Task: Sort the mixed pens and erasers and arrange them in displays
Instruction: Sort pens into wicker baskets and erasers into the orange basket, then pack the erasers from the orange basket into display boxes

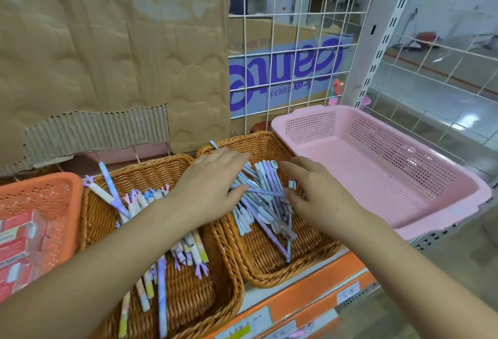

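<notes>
While left hand (213,179) lies spread on pens (253,212), right hand (307,193) pinches purple pen (265,192), upside-down box (296,69) marked "560ml"

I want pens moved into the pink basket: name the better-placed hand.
Right hand, probably: it sits nearest the pink perforated plastic basket and pinches a lilac pen. The left hand lies farther away, across the brown wicker basket.

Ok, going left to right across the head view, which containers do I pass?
Orange perforated plastic basket, left brown wicker basket of pens, right brown wicker basket of pens, pink perforated plastic basket.
</notes>
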